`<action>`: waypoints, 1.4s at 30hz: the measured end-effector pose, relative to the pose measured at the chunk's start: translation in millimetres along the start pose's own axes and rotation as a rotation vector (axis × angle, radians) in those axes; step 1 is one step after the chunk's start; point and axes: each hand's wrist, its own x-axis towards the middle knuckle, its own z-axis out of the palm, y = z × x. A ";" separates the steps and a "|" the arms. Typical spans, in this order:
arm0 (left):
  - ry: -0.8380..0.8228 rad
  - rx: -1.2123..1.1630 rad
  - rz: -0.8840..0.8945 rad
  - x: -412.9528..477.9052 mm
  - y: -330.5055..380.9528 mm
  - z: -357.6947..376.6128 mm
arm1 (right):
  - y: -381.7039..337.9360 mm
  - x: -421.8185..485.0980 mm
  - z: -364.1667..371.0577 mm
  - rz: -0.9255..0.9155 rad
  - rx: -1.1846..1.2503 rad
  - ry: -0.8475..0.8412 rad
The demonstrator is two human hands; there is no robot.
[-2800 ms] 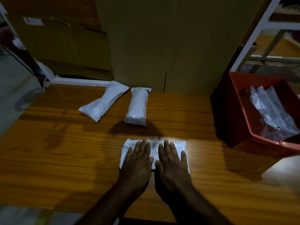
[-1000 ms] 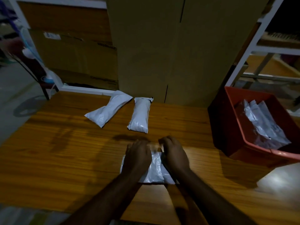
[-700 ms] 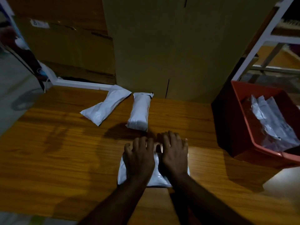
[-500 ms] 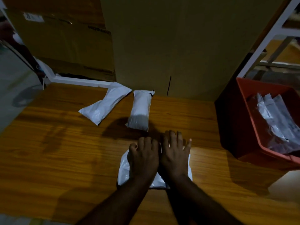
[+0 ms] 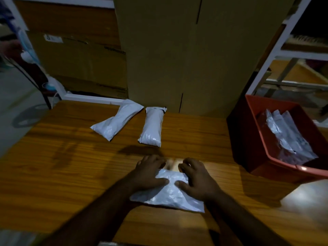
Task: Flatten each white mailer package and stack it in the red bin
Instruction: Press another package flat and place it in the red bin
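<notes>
Wooden tabletop: carries all items noted below. Lighting dim.

Tall cardboard box: stands upright at the far edge of the tabletop.

Red bin: sits at the right side of the tabletop, with crumpled white mailers in the bin lying against its far wall.

Near mailer: lies on the tabletop directly in front of the person, wrinkled, under both hands.

Slanted mailer and upright-lying mailer: both plump, side by side near the box's base, apart from each other and well clear of the hands.

Left hand and right hand: each grasps the near mailer, fingers curled over its far edge, thumbs pressed on its top. Fingertips blurred.
</notes>
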 end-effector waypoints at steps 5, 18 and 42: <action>-0.034 0.116 0.023 -2.2 23.7 -39.8 | -35.2 25.5 -52.2 0.220 -0.057 -0.341; 0.107 0.193 0.280 -67.9 33.8 -23.6 | -66.6 -19.0 -81.6 0.029 -0.057 -0.244; 0.388 0.359 -0.344 21.9 18.7 56.8 | -44.9 41.2 25.4 0.475 -0.232 -0.014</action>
